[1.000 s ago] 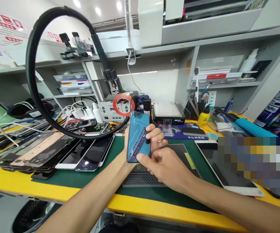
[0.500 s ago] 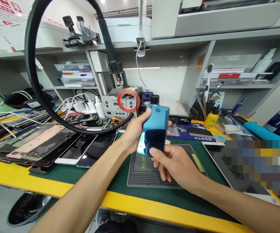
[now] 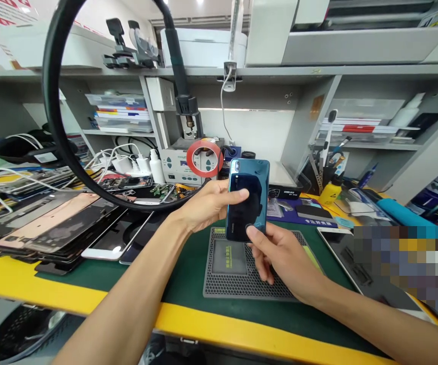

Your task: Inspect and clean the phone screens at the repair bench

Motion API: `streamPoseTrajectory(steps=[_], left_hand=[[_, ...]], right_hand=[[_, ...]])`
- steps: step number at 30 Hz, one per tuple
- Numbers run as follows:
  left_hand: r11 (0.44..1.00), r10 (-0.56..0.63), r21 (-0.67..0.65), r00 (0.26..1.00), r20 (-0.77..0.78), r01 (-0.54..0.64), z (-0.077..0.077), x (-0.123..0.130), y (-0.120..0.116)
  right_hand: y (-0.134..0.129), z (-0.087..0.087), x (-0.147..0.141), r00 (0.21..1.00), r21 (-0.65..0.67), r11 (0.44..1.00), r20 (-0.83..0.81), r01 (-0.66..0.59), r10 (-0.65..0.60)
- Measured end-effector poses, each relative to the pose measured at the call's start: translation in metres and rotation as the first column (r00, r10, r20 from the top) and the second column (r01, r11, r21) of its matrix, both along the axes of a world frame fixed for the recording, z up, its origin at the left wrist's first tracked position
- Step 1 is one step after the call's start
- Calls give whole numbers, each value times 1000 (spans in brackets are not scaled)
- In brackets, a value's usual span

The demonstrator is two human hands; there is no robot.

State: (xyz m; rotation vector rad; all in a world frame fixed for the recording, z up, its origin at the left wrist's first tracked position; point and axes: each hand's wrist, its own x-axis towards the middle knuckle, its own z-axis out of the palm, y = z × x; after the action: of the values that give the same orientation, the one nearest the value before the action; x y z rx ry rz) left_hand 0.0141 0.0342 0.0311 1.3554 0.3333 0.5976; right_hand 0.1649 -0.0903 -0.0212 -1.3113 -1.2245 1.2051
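A glossy blue smartphone (image 3: 255,203) is held upright between my two hands, its back with the camera at top left turned toward me. My left hand (image 3: 212,203) grips its left edge, thumb laid across the back and fingers behind. At the lower right corner, my right hand (image 3: 280,253) pinches the phone, thumb on the back and the other fingers curled below. Under the phone lies a grey honeycomb-patterned mat (image 3: 222,284) on the green work surface (image 3: 184,291).
Stacked phone and tablet panels (image 3: 63,223) lie at left beside a white-framed screen (image 3: 105,238). A thick black hose (image 3: 51,116) loops above them. Behind stand a grey control unit (image 3: 177,167) and red tape roll (image 3: 192,162). A yellow bottle (image 3: 330,191) and white tablet (image 3: 340,253) are at right.
The phone has turned more upright and faces me more squarely. My left thumb has moved from its top left edge onto the middle of the back. The view has shifted slightly.
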Motion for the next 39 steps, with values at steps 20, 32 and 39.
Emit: streamPoseTrajectory(steps=[20,32,39], left_hand=[[868,-74,-470,978,195,159,-6,23,-18],[918,71,-395,995,64,-40,-17,37,-32],[848,15,-530,997,82,31,-18,40,-27]], right_hand=[[1,5,0,984,-98,994,166,-43,58],[7,7,0,988,-176,979,-91,106,-123],[10,2,2,986,-190,979,-127,80,-106]])
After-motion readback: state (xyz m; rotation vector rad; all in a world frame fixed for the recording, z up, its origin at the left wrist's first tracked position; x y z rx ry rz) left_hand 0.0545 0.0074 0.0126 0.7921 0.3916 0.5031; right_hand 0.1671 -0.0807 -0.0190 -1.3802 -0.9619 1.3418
